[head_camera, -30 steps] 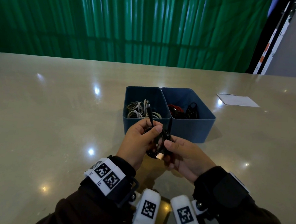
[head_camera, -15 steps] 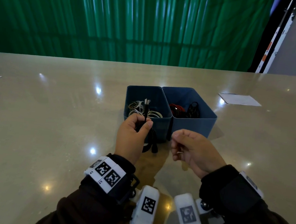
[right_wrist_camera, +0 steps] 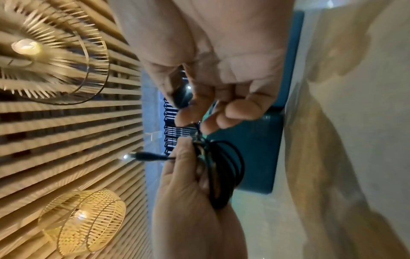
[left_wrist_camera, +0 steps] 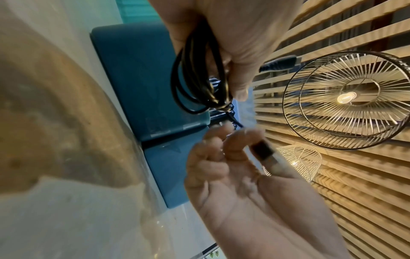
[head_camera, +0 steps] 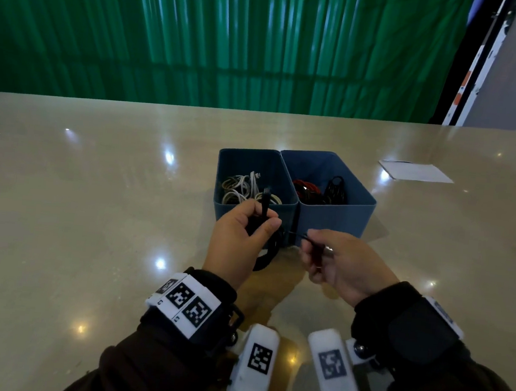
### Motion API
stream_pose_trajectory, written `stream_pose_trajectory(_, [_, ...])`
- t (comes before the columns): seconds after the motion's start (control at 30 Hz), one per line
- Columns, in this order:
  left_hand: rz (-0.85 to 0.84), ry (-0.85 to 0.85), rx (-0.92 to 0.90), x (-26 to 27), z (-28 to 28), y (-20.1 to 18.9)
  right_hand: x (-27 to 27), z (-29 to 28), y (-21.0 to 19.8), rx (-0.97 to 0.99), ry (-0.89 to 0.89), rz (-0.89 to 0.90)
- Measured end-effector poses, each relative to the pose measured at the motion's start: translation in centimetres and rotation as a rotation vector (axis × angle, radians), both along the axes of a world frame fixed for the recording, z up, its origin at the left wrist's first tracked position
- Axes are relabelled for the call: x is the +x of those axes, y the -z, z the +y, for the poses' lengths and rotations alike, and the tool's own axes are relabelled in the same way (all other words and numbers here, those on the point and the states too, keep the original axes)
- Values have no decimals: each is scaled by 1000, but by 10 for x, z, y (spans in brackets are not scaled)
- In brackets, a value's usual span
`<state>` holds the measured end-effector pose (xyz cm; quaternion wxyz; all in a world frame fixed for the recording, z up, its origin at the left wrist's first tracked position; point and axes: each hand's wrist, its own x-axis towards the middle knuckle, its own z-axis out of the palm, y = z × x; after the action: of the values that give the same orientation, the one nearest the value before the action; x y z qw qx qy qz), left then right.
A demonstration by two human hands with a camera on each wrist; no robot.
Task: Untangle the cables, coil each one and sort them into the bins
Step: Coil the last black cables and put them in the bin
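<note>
Pulling tail end out of black cable (head_camera: 268,250) coil
L hand (head_camera: 239,241) grips coil; R hand (head_camera: 343,264), off it earlier, pinches plug, drawn sideways; binning next.

The scene is seen from above and behind by the head camera, aimed forward and down over the surface (head_camera: 89,209) toward two blue bins (head_camera: 337,218) at 12 o'clock. The left wrist view is taken close along the left hand (left_wrist_camera: 233,35), rolled sideways, tilted up to a slatted ceiling (left_wrist_camera: 355,201). The right wrist view mirrors it. The black cable (right_wrist_camera: 224,168) and bins are shared by all three.
</note>
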<state>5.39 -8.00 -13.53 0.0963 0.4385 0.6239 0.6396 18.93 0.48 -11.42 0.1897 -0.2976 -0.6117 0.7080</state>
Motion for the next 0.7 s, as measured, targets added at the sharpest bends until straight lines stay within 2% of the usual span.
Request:
stream_pose_trajectory(0.07, [68, -18, -24, 1, 0, 1, -2, -5, 0, -90, -13, 116])
stream_pose_trajectory(0.2, [92, -47, -17, 4, 3, 5, -14, -21, 8, 168, -34, 55])
stream_pose_trajectory(0.27, [79, -52, 11, 7, 3, 4, -15, -22, 9, 143, -30, 73])
stream_pose_trajectory(0.37, [-73, -26, 31, 7, 2, 4, -7, -11, 6, 21, -51, 99])
stream_pose_trajectory(0.47, [-268, 56, 46, 7, 2, 3, -5, -4, 6, 55, -15, 16])
stream_pose_trajectory(0.53, [-340, 106, 60, 9, 2, 0, -6, -5, 8, 112, -5, 61])
stream_pose_trajectory(0.63, [-298, 133, 48, 10, 0, -1, -6, -7, 6, 172, 17, 144])
stream_pose_trajectory(0.7, [-270, 110, 29, 10, 0, 1, -7, -9, 6, 170, 21, 125])
